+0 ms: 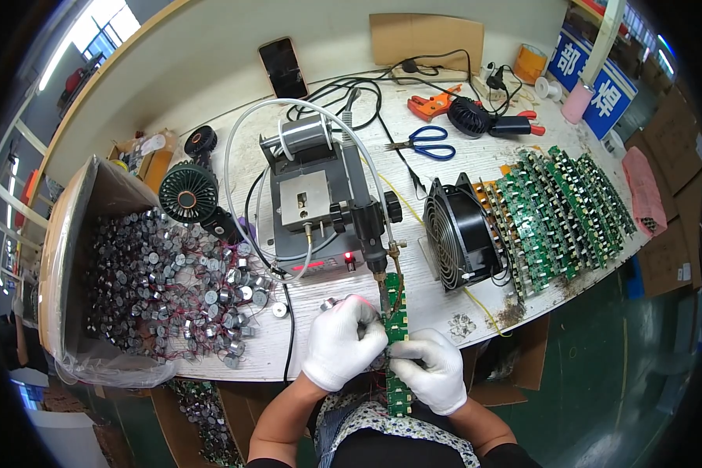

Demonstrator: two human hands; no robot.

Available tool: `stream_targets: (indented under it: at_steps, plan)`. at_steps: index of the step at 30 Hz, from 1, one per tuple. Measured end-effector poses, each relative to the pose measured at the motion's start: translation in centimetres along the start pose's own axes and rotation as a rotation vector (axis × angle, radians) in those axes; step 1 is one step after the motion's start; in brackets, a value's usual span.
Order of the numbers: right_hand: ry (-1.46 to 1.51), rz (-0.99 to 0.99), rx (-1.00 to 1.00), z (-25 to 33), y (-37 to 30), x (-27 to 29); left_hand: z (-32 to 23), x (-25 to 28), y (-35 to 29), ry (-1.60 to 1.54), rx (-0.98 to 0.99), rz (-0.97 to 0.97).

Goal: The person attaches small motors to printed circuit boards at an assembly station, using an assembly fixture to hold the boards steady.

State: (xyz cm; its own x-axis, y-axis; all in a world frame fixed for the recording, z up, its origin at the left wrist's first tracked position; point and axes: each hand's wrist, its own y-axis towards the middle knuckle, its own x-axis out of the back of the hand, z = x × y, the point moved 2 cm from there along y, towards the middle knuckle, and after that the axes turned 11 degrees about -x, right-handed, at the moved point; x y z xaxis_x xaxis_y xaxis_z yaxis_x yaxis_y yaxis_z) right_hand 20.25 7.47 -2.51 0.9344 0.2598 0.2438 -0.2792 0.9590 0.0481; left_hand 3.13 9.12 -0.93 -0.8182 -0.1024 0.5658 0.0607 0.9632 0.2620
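A long green circuit board strip (397,300) lies lengthwise under the soldering iron (381,282), its near end past the bench edge. My right hand (431,370), in a white glove, is closed on the strip's right edge, thumb and fingers pinched together. On the other side my left hand (345,343), gloved too, has its fingers curled closed beside the iron's tip; what they pinch is hidden. A small round metal motor (329,303) shows just behind the left hand. The iron belongs to a soldering machine (308,199) that carries a spool of solder wire (304,134).
Many small wired motors (179,273) heap at left before a plastic-lined carton (74,257). A black fan (460,234) stands right of the iron, beside rows of green boards (561,210). Blue-handled pliers (429,143), orange cutters (433,104) and a phone (282,68) are farther back.
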Motion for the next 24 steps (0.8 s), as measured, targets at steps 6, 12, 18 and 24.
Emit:
stream_targets:
  at_steps: [6,12,18,24]
  plan:
    - [-0.010,-0.005,0.002,0.24,0.10,0.00,0.17,-0.14,-0.01,-0.036,0.029,-0.002]
    - [-0.006,-0.009,0.003,0.10,0.13,-0.07,0.22,-0.12,-0.03,-0.046,0.046,0.010]
    - [-0.027,-0.014,0.010,0.26,0.18,-0.11,0.21,-0.01,-0.01,-0.053,0.047,0.018]
    - [-0.009,-0.012,0.005,0.16,0.14,-0.04,0.09,0.00,-0.13,-0.068,0.059,0.013]
